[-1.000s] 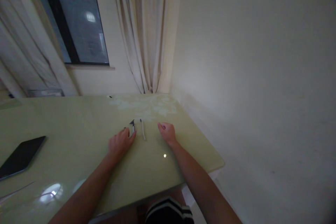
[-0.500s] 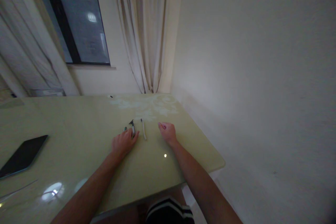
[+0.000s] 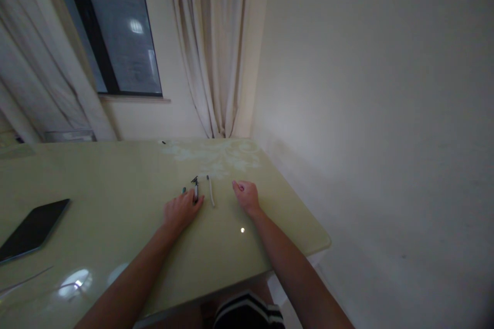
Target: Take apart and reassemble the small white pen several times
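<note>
Left hand palm down and right hand curled into a tight fist, a person rests both forearms across a glossy pale-green table. Beside the left hand's thumb and forefinger, which stand slightly parted, lies a slim silver-grey tool with a dark, angled head, its near end reaching in between the two digits; whether they grip it or merely touch it cannot be told from this angle. Just past the same hand's other fingers, which are loosely bent, a small green-tipped item shows, most of it hidden. A thin white stick with a dark tip lies in the gap between the hands, nearer to the left and apart from both. The right hand, thumb side up, shows nothing in its grasp, though the inside of the fist is out of sight. Well off to the left, a black tablet-like slab lies flat, with a thin strand nearer the viewer. At the table's far edge sits a tiny dark object, too small to identify. Behind, pale curtains flank a dark-framed window, while a plain wall fills the right side.
</note>
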`<state>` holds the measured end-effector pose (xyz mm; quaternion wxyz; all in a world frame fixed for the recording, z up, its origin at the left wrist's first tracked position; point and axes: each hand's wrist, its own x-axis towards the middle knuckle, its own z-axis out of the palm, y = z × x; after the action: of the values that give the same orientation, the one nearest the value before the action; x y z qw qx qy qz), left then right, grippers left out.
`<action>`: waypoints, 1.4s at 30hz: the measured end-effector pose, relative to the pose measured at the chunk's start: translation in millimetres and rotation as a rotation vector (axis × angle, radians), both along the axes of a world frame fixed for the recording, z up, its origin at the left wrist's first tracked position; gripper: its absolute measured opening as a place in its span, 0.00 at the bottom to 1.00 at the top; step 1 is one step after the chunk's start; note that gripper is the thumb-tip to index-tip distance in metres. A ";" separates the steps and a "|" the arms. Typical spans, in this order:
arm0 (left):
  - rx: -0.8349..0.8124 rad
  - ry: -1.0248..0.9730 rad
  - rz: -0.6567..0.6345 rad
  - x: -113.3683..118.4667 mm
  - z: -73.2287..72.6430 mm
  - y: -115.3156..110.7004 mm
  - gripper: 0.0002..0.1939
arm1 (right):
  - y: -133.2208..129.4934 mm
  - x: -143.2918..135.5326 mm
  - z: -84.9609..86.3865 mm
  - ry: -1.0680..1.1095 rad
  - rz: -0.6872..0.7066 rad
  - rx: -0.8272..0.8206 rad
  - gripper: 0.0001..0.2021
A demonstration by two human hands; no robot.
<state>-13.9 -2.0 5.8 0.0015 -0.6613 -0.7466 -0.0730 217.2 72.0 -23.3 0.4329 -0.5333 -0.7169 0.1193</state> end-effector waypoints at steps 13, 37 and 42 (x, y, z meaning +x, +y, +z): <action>-0.019 -0.008 0.033 4.7 10.8 -1.9 0.25 | -4.6 0.0 6.3 0.084 0.081 -0.075 0.27; 0.211 -1.152 -0.519 10.5 -1.0 0.1 0.29 | -23.9 -7.5 25.8 0.512 0.884 -0.660 0.27; 0.198 -1.180 -0.513 11.4 -1.7 -0.4 0.24 | -27.4 -5.6 29.6 0.468 0.882 -0.658 0.26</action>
<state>-2.4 -2.3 4.1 -0.3651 -0.6642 -0.4302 -0.4904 211.6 44.7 6.3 0.3008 -0.2509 -0.6817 0.6180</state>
